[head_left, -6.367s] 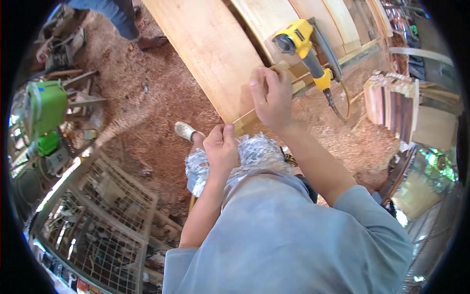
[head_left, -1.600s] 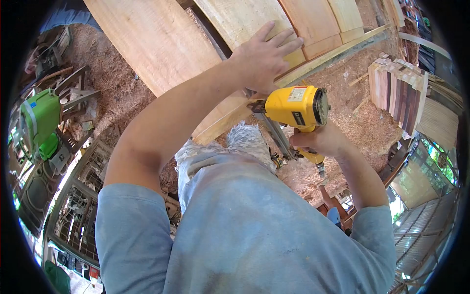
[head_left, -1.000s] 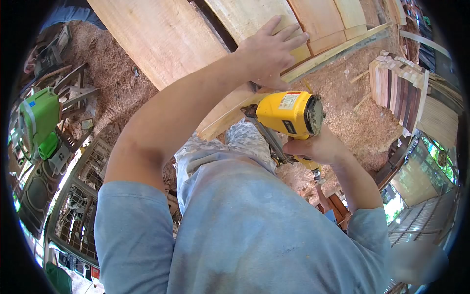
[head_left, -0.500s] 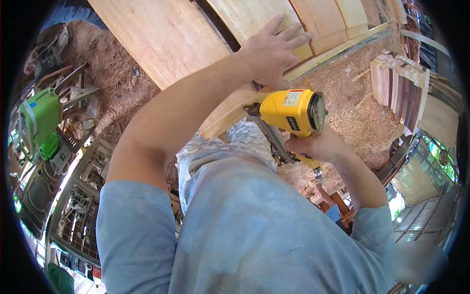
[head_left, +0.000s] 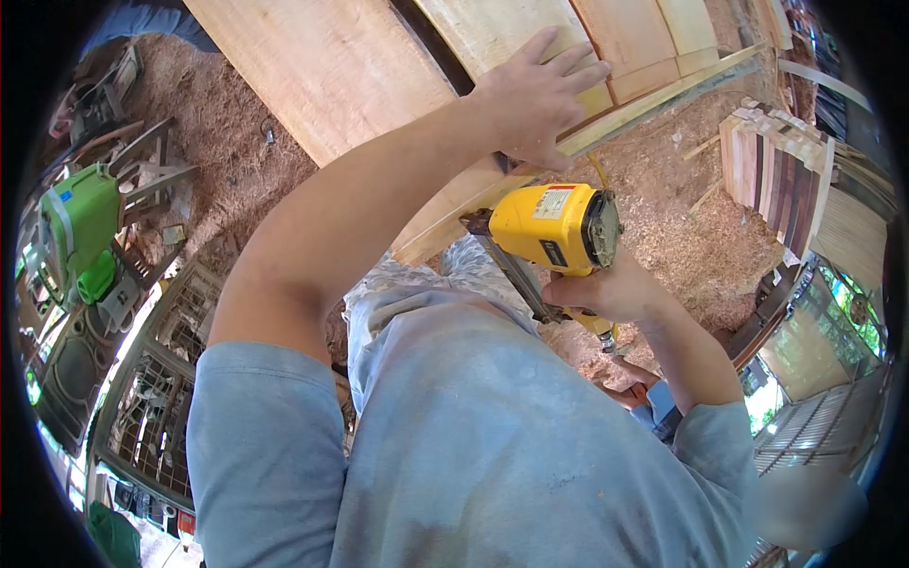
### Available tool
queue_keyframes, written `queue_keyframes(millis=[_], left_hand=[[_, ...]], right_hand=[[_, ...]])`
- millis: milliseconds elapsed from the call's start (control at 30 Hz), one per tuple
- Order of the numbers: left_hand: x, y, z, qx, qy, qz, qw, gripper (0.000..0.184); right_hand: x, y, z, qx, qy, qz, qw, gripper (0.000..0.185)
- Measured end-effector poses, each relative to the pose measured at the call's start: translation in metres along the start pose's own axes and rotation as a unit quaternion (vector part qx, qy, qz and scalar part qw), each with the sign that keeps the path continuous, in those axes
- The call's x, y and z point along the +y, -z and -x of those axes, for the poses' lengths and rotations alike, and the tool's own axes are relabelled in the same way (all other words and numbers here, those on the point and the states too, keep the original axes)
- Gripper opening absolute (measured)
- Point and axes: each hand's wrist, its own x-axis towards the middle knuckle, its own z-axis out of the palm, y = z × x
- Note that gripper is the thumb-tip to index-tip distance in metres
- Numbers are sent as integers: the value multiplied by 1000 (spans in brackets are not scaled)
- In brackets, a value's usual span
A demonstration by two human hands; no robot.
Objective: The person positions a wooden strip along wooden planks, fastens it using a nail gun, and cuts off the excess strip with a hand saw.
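R hand (head_left: 611,286), approx 3 o'clock, has its grip closed round the handle of the yellow nail gun (head_left: 549,227), w/ body of tool at approx 2 o'clock, its thick capped end pointing twd 3 & its dark nose twd 11. Nose is nr the end of the wood; can't tell if it's touching. Long dark magazine (head_left: 514,275) slants down from nose twd 4-5 o'clock, & metal hose fitting (head_left: 608,341) sits at base of handle, approx 4. L hand (head_left: 535,104), between 12 & 1 o'clock, is open, palm down, fingers spread over pale board (head_left: 502,33); L forearm crosses above the wide board (head_left: 331,66), which runs up twd 11. Dark gap between those 2 boards. Reddish board (head_left: 625,38) lies just beyond pale one, twd 1 o'clock, w/ narrow wood strip (head_left: 663,99) along the near ends. Stack of wood pcs (head_left: 776,180), light & dark, stands between 2 & 3 o'clock, well apart from tool. Green container (head_left: 80,218) betw 9 & 10, wire mesh frame (head_left: 156,398) approx 8. Other person's denim leg (head_left: 151,24) partly in view, 10-11 o'clock. Shavings (head_left: 222,123) cover floor.
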Motion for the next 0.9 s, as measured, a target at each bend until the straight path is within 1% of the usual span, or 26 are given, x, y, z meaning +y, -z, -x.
queue_keyframes(millis=[67,133,233,333,467,533,567,633,667,733,767,833,900], left_hand=[[0,-1,0,1,-1,3,1000,54],[0,-2,-1,2,-2,7,1000,54],[0,-2,-1,6,-2,9,1000,53],[1,-2,0,1,2,2,1000,53],[1,-6,-2,17,2,1,1000,52],[0,-5,-1,25,1,1,1000,52],[0,-4,-1,23,0,-1,1000,51],[-1,-5,0,21,1,-3,1000,50],[-2,-5,0,27,-2,0,1000,49],[-1,-6,1,33,-5,6,999,48],[0,-6,2,37,0,1,999,48],[0,-7,2,38,5,-3,999,48],[-1,-6,2,43,2,2,999,48]], right_hand=[[2,-1,-1,3,-2,4,1000,57],[5,-2,-2,8,21,1,1000,56],[-5,-3,-1,14,4,1,1000,57],[-4,-4,-2,18,11,17,1000,58],[0,-4,-2,24,10,29,999,58],[0,-8,-1,62,14,64,996,47],[4,-10,-1,63,15,64,996,47],[13,-13,-4,67,80,25,994,43],[10,-14,-3,66,80,26,994,43],[-4,-20,0,52,17,28,998,40],[-2,-21,-2,50,16,28,998,40],[4,-25,-7,28,22,69,997,37],[5,-29,-6,37,38,73,996,36]])
